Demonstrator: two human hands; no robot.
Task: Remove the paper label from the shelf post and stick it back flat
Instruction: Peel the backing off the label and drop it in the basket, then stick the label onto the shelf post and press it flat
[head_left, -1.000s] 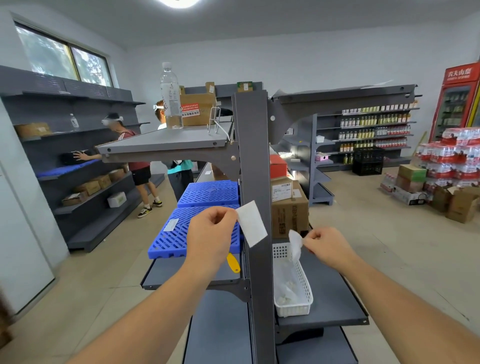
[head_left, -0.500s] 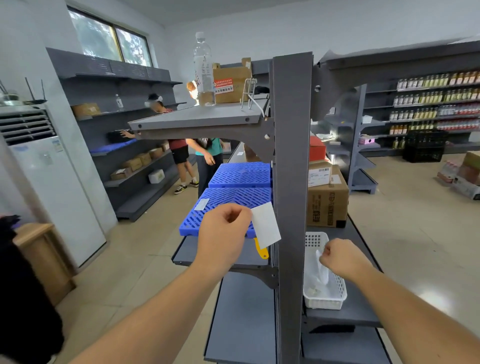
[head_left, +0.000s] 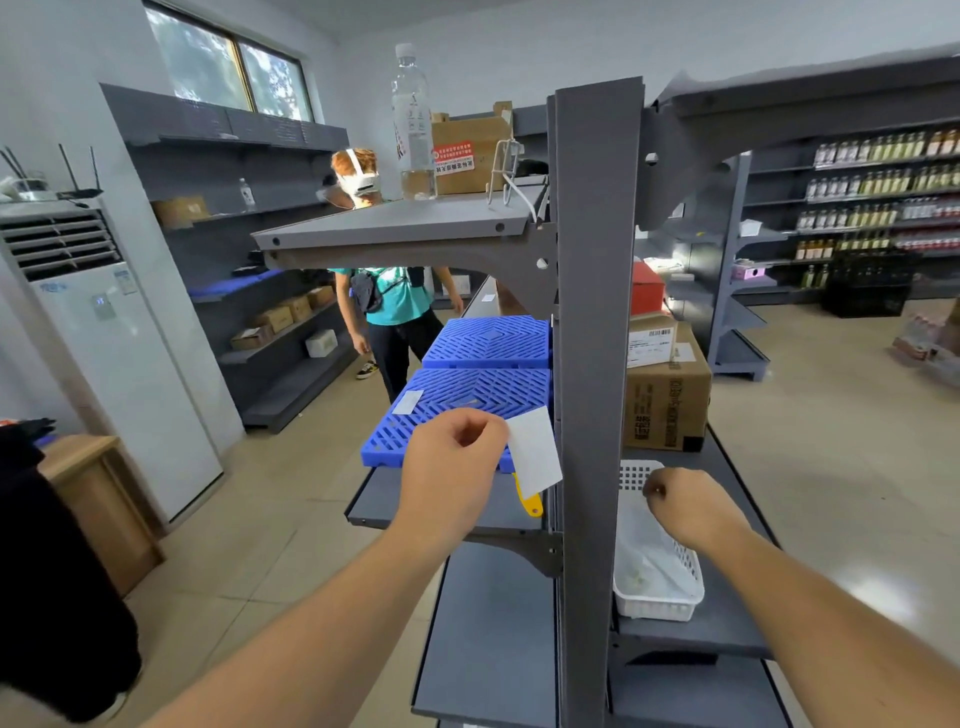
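Observation:
A white paper label (head_left: 535, 451) hangs in the air just left of the grey shelf post (head_left: 592, 364), pinched by its upper left corner between thumb and fingers of my left hand (head_left: 451, 467). The label is tilted and does not touch the post. My right hand (head_left: 685, 506) is on the other side of the post, over a white plastic basket (head_left: 655, 577), with its fingers curled closed; I see nothing in it. The basket holds crumpled thin paper.
Two blue slatted pallets (head_left: 483, 374) lie on the left shelf, with a yellow tool (head_left: 529, 501) below the label. A cardboard box (head_left: 667, 400) stands behind the basket. On the top shelf (head_left: 395, 221) stand a water bottle (head_left: 414, 124) and a box. A person (head_left: 395, 306) stands behind the shelf.
My view has shifted left and closer to the post. My right hand, which held a strip of thin paper above the basket, has dropped lower and no longer shows it. The label stays in my left hand.

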